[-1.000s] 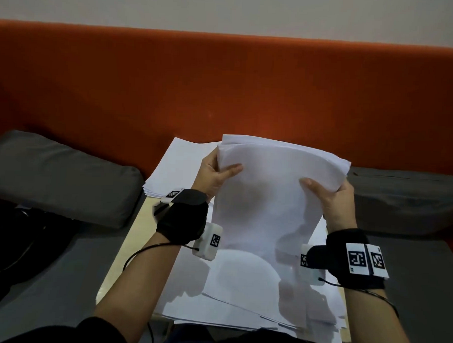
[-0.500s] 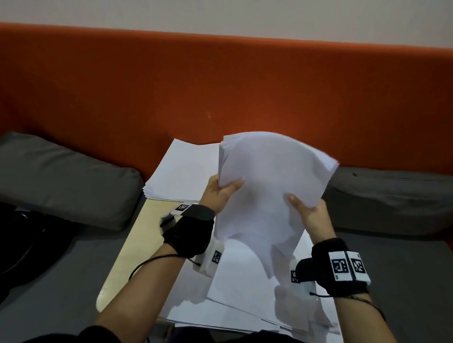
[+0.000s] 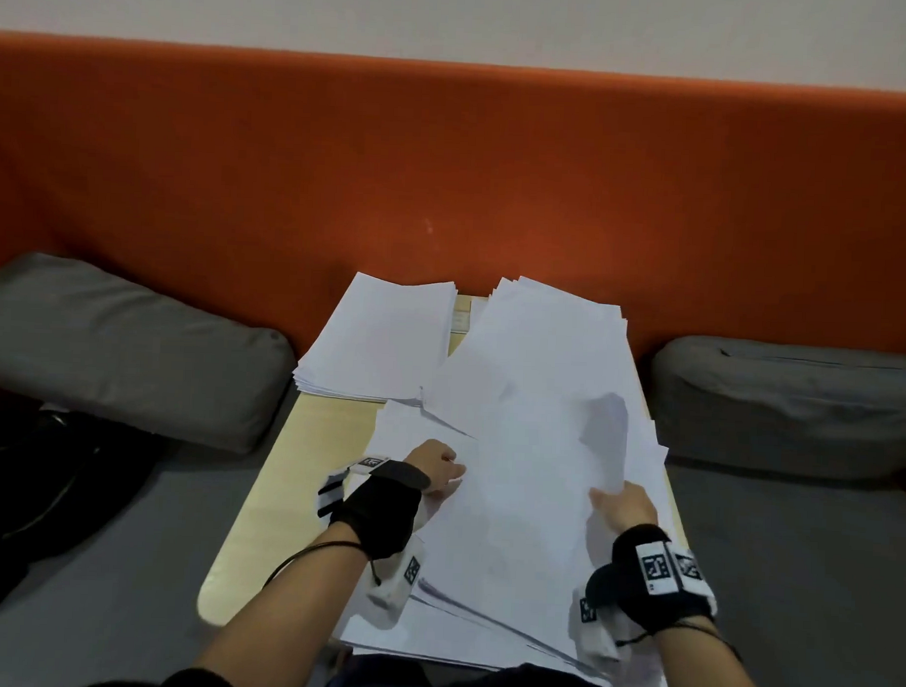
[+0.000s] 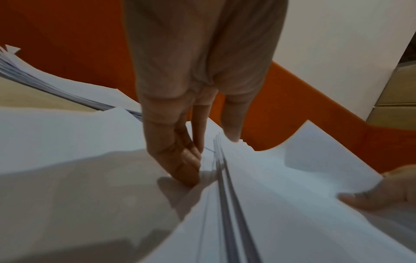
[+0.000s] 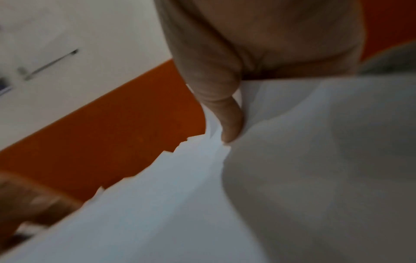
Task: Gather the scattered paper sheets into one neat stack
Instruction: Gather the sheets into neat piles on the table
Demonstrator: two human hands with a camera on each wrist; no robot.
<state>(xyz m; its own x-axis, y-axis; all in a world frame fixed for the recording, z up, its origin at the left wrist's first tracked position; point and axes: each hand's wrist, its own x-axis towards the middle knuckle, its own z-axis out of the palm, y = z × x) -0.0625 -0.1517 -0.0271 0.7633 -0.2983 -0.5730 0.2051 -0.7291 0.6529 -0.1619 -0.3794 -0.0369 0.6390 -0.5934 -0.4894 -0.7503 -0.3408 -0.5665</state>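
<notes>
Both of my hands hold a thick bundle of white sheets (image 3: 529, 448), now low and sloping over the wooden table (image 3: 260, 516). My left hand (image 3: 439, 468) pinches its left edge, which the left wrist view shows as a layered edge (image 4: 223, 178) between thumb and fingers (image 4: 180, 160). At the right edge my right hand (image 3: 622, 503) grips with the thumb (image 5: 229, 117) on top; its other fingers are hidden under the paper. Loose sheets (image 3: 431, 625) lie spread beneath. A squared stack (image 3: 384, 335) sits at the table's back left.
An orange sofa back (image 3: 446, 178) rises right behind the table. Grey cushions lie at the left (image 3: 122, 342) and at the right (image 3: 788, 401). A black bag (image 3: 40, 483) lies on the grey seat at the far left.
The bundle, held upright a second ago, has come down and tipped away from me over the loose sheets. Both hands dropped with it and kept their hold.
</notes>
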